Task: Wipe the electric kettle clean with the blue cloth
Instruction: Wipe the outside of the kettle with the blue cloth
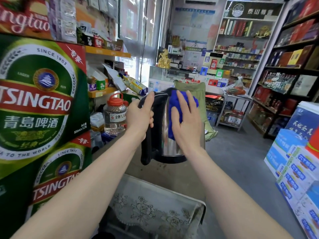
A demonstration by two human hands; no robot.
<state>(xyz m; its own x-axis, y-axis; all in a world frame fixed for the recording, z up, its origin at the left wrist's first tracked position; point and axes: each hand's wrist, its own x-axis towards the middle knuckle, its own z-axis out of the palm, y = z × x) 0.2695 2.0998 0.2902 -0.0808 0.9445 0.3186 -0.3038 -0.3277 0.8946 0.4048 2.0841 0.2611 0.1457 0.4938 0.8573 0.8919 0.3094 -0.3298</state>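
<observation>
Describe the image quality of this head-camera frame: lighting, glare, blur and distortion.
Head view: even daylight from the window, which is washed out; wide-angle lens bows the beer cartons and shelves at the edges; the steel electric kettle carries soft reflections beside the blue cloth; both hands and the corners look slightly soft.
</observation>
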